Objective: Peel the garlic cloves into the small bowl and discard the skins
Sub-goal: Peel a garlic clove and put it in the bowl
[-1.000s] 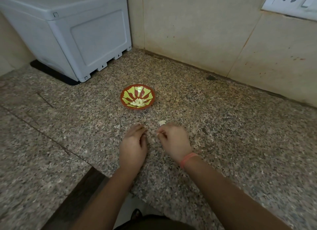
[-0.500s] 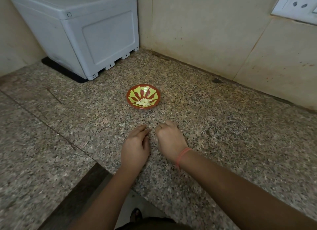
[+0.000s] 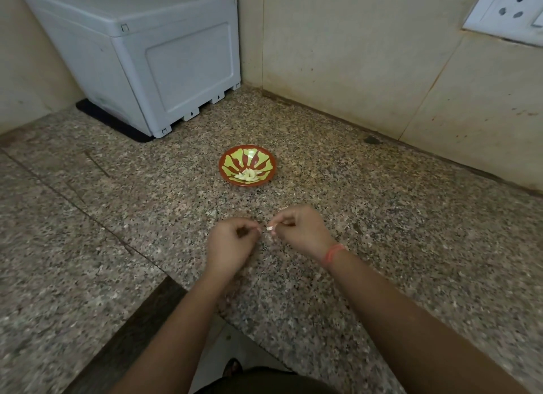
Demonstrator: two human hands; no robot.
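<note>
A small red bowl with a green leaf pattern stands on the granite counter and holds several peeled garlic cloves. Just in front of it, both hands hover close together over the counter. My right hand pinches a small pale garlic clove at its fingertips. My left hand has its fingers curled, the fingertips pinched right beside the clove; whether it holds a bit of skin I cannot tell.
A grey plastic box stands at the back left on a dark mat. Tiled walls meet at the corner behind the bowl, with a white socket at upper right. The counter's front edge has a cut-out corner below my arms.
My right hand picked the pale clove up from the counter and lifted it. Both hands rose off the surface and now meet at the fingertips.
</note>
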